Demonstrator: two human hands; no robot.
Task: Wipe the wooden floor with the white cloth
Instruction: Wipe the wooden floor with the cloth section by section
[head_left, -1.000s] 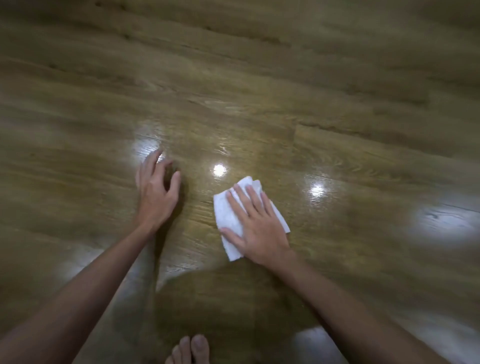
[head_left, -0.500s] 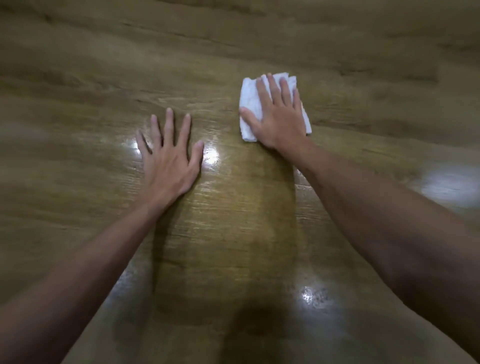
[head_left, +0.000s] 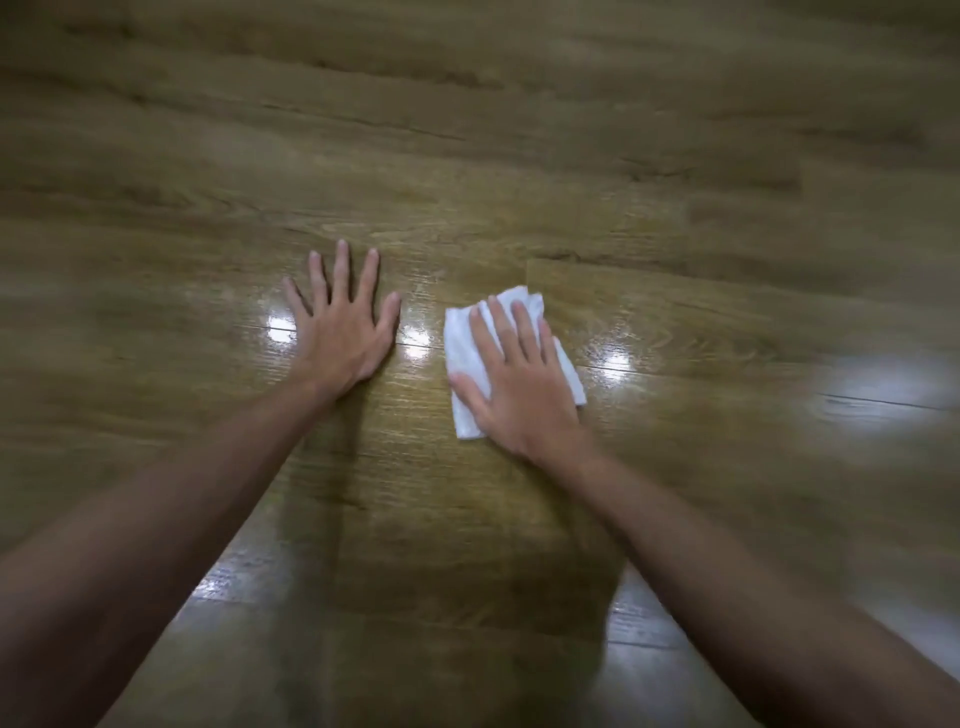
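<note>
A folded white cloth (head_left: 460, 343) lies flat on the glossy wooden floor (head_left: 519, 156). My right hand (head_left: 519, 384) presses down on the cloth with the palm and spread fingers, covering most of it; its left edge and far corner show. My left hand (head_left: 343, 332) rests flat on the bare floor just left of the cloth, fingers spread, holding nothing.
Brown wood-grain planks fill the whole view, with bright lamp reflections (head_left: 878, 389) around the hands and at the right. My own shadow (head_left: 441, 571) darkens the floor between my forearms.
My right hand has drawn the cloth back toward me from the far reach of half a second ago. The left hand stays planted flat on the floor.
</note>
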